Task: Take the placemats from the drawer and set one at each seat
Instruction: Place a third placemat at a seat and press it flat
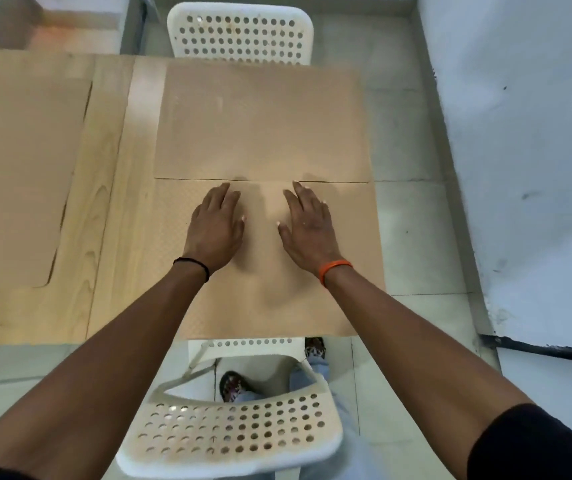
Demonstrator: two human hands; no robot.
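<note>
Both hands lie flat, palms down, on the near mat (pixel 267 299), which covers the near right part of the table (pixel 111 216) in front of the near chair (pixel 232 434). The left hand (pixel 215 230) and right hand (pixel 307 230) sit side by side near the mat's far edge, fingers spread wide and gripping nothing; pressing like this looks meant to smooth the mat and square it to the seat, since a thin sheet tends to slide or curl once let go. Its far edge meets the near edge of the far mat (pixel 260 123), which lies before the far chair (pixel 239 32); whether the two just touch or slightly overlap cannot be told, though a thin dark seam runs between them. The right fingertips (pixel 296 185) reach that seam, likely to line the two edges up. A third mat (pixel 18 174) lies well apart at the left, partly out of view, with a strip of bare wood between it and the other two. The drawer is not in view. Judging from the three mats laid, the task seems well along, though seats outside the frame cannot be checked. The near mat's right edge appears to run past the table's edge, so a nudge to the left may be wanted.
</note>
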